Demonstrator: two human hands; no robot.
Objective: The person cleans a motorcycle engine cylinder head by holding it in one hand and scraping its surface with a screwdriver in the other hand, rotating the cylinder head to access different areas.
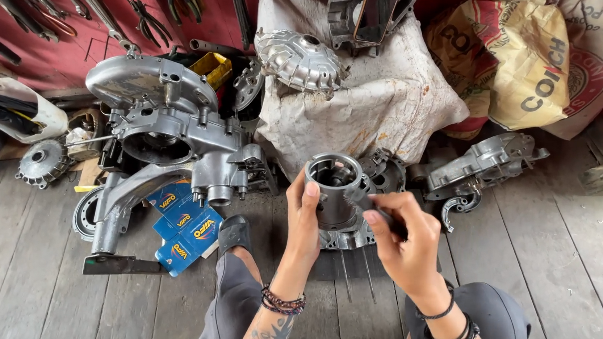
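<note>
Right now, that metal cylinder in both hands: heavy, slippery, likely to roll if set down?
The metal cylinder looks like thick-walled cast metal, so probably rigid and heavy for its size. The left hand and right hand both steady it. Its smooth bore may be slick. On its side it could roll; on its flat end it would probably stand.

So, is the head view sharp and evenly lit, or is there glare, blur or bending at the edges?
Head view: soft, even daylight, no hard shadows; mild glare on the finned metal cover; the metal cylinder and left hand are sharp, the right hand slightly soft; wide-angle bending curves the floor planks near the edges.
</note>
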